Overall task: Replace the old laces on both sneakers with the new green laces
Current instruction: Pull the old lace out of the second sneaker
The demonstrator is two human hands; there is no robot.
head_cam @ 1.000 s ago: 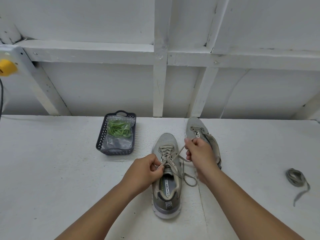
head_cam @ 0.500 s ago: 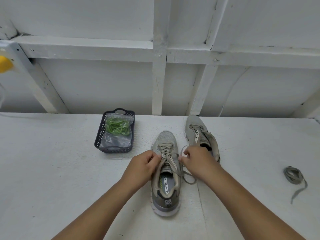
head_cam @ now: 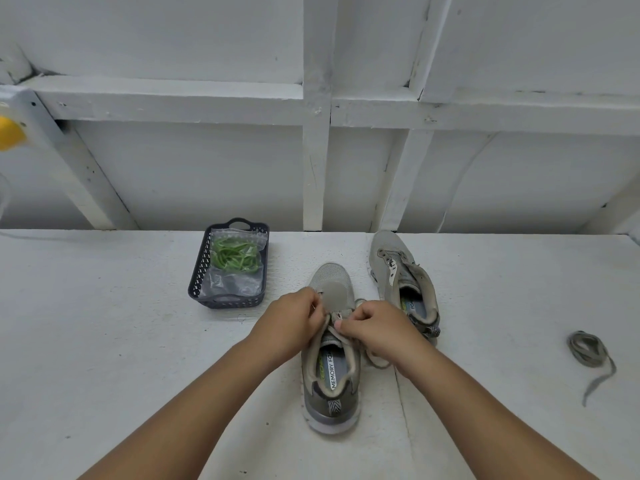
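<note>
A grey sneaker (head_cam: 331,379) stands in the middle of the white table, toe pointing away, with its old grey lace (head_cam: 375,361) partly pulled out and trailing to the right. My left hand (head_cam: 294,322) pinches the lace at the left eyelets. My right hand (head_cam: 375,329) pinches it at the right eyelets. A second grey sneaker (head_cam: 401,278) with no lace lies behind and to the right. The green laces (head_cam: 235,254) sit in a clear bag inside a dark basket (head_cam: 225,301) at the back left.
A removed grey lace (head_cam: 588,351) lies coiled at the table's right side. A white framed wall (head_cam: 317,161) rises right behind the table. A yellow object (head_cam: 8,133) shows at the far left edge.
My right hand has come down and left from holding the lace up, and both hands now meet over the sneaker's eyelets, further toward the toe.
</note>
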